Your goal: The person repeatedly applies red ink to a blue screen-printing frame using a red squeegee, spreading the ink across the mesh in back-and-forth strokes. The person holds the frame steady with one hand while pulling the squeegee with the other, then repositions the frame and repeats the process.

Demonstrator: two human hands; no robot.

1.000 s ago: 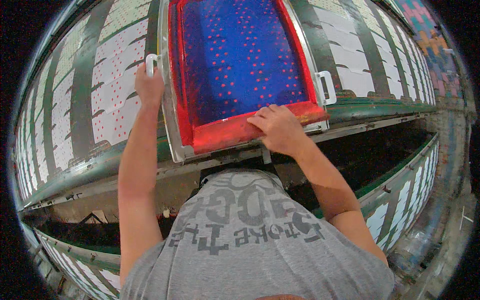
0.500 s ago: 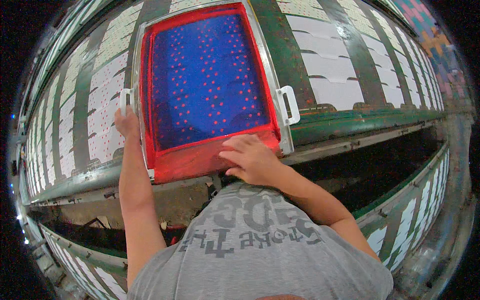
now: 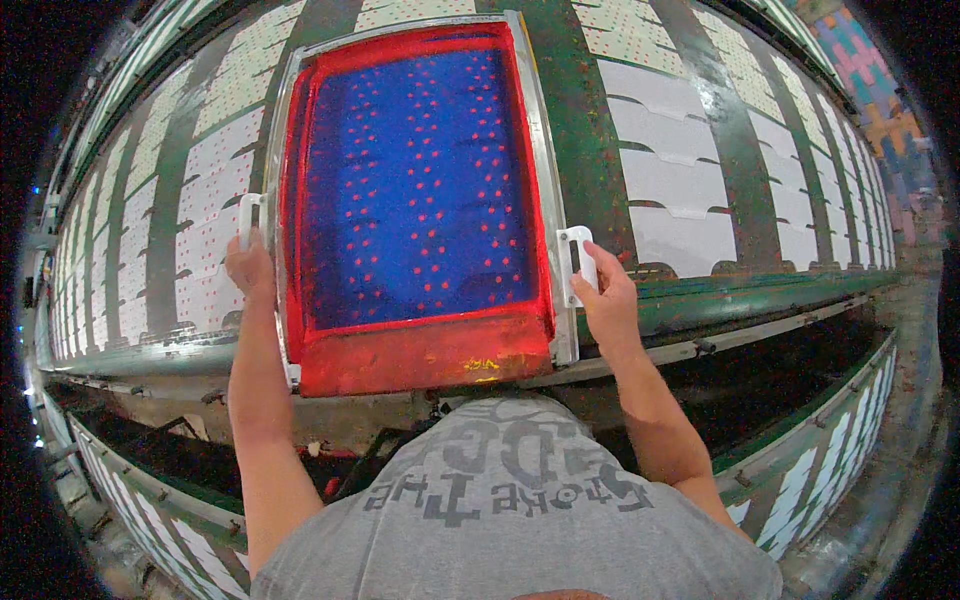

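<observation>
A screen printing frame [image 3: 545,150] with metal sides, red borders and a blue mesh [image 3: 420,180] speckled with red dots lies over the long green table [image 3: 585,200]. My left hand [image 3: 250,265] is closed on the white handle [image 3: 251,210] at the frame's left side. My right hand [image 3: 605,290] has its fingers wrapped round the other white handle [image 3: 580,240], on the right. A red-coated band [image 3: 420,360] spans the frame's near end, close to my grey-shirted body.
White sheets [image 3: 665,180] lie in rows on both sides, those on the left [image 3: 215,215] dotted red. A metal rail [image 3: 720,340] runs along the table's near edge. Behind me another table [image 3: 810,480] carries sheets. Coloured flooring [image 3: 870,70] shows at the upper right.
My right hand has left the frame's red near edge and moved right to grip the right handle. My left hand stays on its handle. The frame sits farther left in view than a second ago.
</observation>
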